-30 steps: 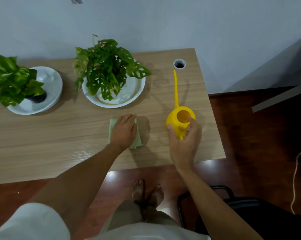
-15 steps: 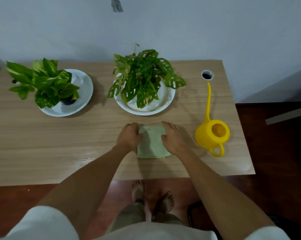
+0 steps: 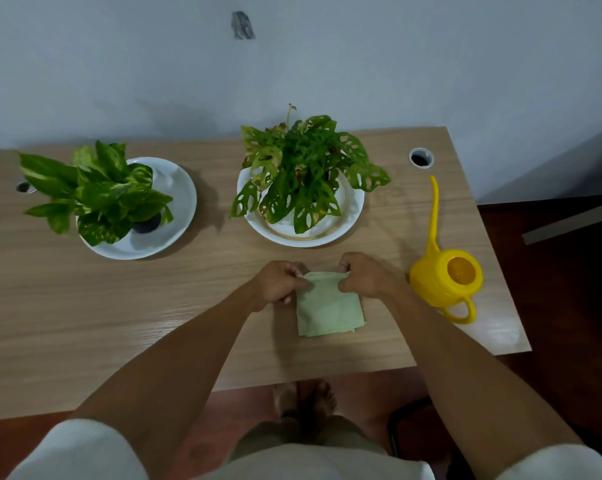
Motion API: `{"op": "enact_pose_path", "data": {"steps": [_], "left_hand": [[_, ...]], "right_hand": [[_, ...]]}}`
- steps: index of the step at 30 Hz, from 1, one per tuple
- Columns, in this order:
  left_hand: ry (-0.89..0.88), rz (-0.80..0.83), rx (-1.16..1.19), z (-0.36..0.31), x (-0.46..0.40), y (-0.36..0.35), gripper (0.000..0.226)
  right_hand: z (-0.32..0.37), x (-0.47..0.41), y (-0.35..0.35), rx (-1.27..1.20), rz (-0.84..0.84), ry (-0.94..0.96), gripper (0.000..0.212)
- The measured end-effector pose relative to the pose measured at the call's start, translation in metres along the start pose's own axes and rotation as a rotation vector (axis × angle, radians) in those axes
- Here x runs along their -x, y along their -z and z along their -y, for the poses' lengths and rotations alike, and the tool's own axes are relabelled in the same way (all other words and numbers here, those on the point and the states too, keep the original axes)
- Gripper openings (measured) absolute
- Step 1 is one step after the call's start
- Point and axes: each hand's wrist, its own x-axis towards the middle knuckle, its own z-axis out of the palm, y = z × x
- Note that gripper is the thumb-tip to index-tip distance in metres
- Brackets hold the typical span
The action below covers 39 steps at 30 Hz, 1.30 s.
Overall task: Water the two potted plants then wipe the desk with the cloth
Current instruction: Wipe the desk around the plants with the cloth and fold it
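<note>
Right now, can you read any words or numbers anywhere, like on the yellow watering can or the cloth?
No words or numbers can be read.
Yellow watering can: plain, no label showing.
Green cloth: plain.
White plates under the plants: plain.
Dark mark on the wall: a smudge, not writing.

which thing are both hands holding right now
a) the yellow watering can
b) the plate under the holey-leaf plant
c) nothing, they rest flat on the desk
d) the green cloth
d: the left hand and right hand each pinch a far corner of the folded green cloth, while the yellow watering can stands untouched to the right.
</note>
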Motion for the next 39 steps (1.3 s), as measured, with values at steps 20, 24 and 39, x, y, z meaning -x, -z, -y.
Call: {"op": "enact_pose_path", "data": {"steps": [20, 24, 39], "left_hand": [[-0.158, -0.176, 0.176, 0.022, 0.058, 0.022, 0.025], [-0.16, -0.213, 0.186, 0.061, 0.056, -0.013, 0.022], [-0.243, -0.639, -0.773, 0.137, 0.029, 0.062, 0.079]], "right_hand": [[0.023, 0.056, -0.037, 0.096, -0.311, 0.411, 0.027], [-0.012, 0.059, -0.081, 0.232, -0.193, 0.375, 0.041], [0.033, 0.01, -0.159, 0.429, -0.424, 0.205, 0.074]]}}
